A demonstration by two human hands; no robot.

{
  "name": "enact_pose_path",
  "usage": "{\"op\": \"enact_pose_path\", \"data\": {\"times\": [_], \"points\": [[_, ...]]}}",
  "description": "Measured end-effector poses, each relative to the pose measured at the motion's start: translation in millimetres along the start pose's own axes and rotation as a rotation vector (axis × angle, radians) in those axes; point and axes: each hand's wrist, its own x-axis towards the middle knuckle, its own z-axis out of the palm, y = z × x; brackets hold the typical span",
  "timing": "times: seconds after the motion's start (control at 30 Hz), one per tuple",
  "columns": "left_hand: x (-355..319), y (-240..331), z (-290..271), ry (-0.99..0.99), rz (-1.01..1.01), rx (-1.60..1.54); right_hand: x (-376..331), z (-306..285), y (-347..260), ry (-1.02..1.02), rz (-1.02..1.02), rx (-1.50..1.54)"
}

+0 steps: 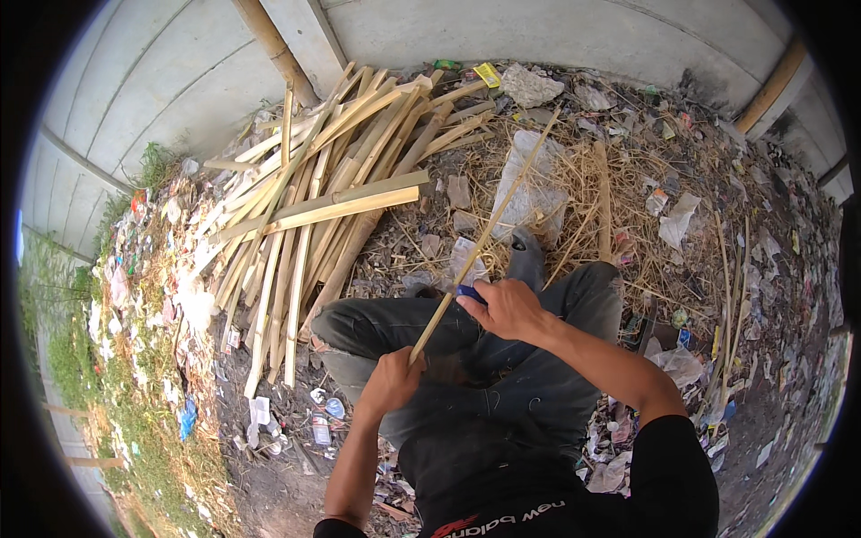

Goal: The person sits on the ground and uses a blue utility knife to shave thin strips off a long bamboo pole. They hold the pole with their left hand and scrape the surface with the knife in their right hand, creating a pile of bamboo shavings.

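A long thin bamboo strip (499,213) runs slantwise from my lap up over the ground ahead of me. My left hand (392,380) is closed around its near end, by my left knee. Farther up the strip, my right hand (508,308) grips a small tool with a blue handle (468,292), pressed against or just beside the bamboo. The tool's working end is hidden, so its exact kind does not show. Both hands are above my crossed legs in dark trousers (395,325).
A heap of split bamboo strips (332,188) lies ahead to the left, beside a concrete panel wall (538,36). Dry straw-like shavings (583,197), a flattened pale sack (529,179) and a stone chunk (531,85) lie ahead. Litter covers much of the ground.
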Motion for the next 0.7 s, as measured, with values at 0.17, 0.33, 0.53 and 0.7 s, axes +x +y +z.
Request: {"op": "enact_pose_path", "data": {"times": [0.17, 0.33, 0.53, 0.7], "points": [[-21, -4, -9, -0.005, -0.011, 0.044, 22, -27, 46, 0.172, 0.148, -0.082], [-35, -11, -14, 0.005, 0.004, 0.037, 33, -47, 70, 0.240, 0.227, 0.022], [-27, -14, -7, -0.005, -0.019, 0.018, 4, -6, 18, 0.120, -0.071, -0.050], [-71, -52, -31, -0.054, -0.062, 0.102, 48, -118, 183, 0.670, 0.656, -0.086]]}}
